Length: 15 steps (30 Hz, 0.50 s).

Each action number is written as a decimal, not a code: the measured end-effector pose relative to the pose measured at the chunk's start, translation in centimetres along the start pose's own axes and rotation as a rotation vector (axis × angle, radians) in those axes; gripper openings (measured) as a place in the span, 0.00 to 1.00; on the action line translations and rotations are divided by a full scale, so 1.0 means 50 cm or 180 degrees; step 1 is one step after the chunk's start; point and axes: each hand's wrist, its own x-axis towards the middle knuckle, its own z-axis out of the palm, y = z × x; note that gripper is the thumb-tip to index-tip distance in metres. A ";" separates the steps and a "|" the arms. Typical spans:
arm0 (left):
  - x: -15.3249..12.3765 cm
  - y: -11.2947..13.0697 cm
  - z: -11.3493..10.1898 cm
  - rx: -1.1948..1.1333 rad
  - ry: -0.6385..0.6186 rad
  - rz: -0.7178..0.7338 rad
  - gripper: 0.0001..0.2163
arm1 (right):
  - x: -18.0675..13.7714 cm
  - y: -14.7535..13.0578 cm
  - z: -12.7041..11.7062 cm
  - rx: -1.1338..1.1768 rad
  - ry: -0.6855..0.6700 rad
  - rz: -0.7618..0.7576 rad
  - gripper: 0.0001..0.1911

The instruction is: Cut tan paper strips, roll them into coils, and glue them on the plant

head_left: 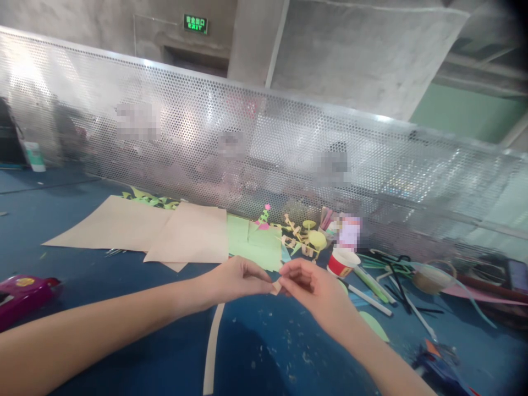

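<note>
EXIT sign (195, 24) beyond paper (276, 287) in fingers (297, 265)

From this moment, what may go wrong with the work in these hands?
The small tan piece is pinched at the fingertips of the left hand and right hand, so it might slip or crease. The red and white cup stands close beyond the right hand; a careless swing could tip it. The pale strip shows just below the left hand in view and may get brushed aside.
</note>
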 end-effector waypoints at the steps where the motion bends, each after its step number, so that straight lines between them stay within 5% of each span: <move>1: 0.001 0.000 -0.001 0.0012 -0.0002 0.0000 0.15 | -0.001 0.001 0.001 0.0013 -0.0019 -0.0013 0.04; 9: -0.001 0.004 -0.002 -0.0069 -0.0104 -0.0216 0.14 | -0.003 -0.003 0.004 -0.0188 -0.0014 -0.0076 0.03; 15: 0.002 -0.007 -0.003 0.0052 -0.0018 0.0084 0.11 | -0.002 -0.003 0.000 -0.0296 0.0055 -0.0133 0.04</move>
